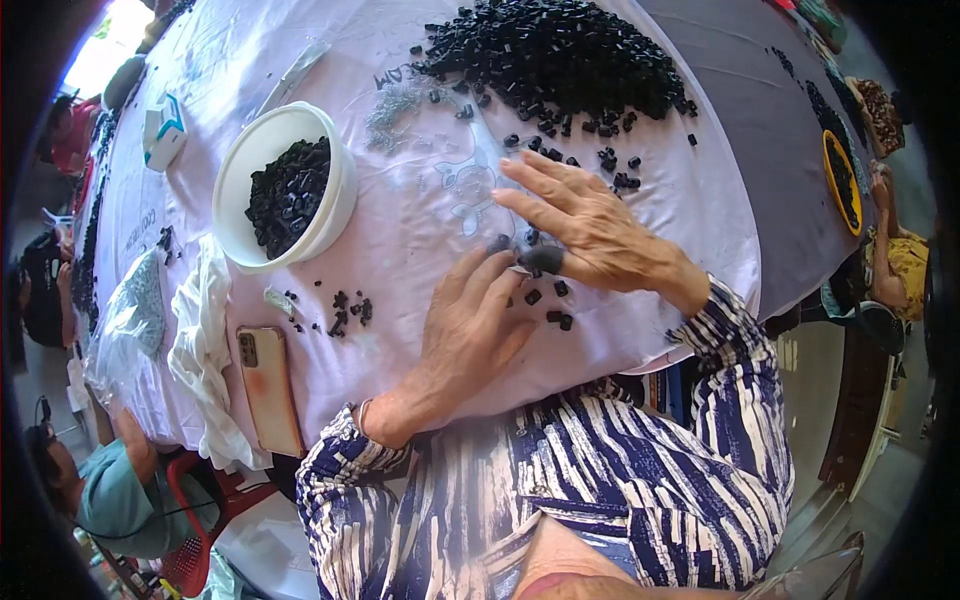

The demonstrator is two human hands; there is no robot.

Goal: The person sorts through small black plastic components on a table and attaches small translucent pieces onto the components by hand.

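Small black pieces [560,60] form a large heap on the pink cloth, with loose ones scattered below it. My right hand [590,225] hovers over or rests on these loose pieces, its fingers stretched to the left and apart, with a black cover on the thumb. Just left of it, my left hand [470,320] lies on the cloth with fingers pointing up. A dark cover or piece sits at its fingertips, close to my right thumb; what lies under them is hidden. A white bowl [343,190] with black pieces inside stands left of both hands.
Left of me are a phone [268,390], a white cloth [203,350], a plastic bag [132,310] and a small box [164,132]. Other people sit at the left, one in a green shirt [130,500], and at the right near a yellow tray [843,180].
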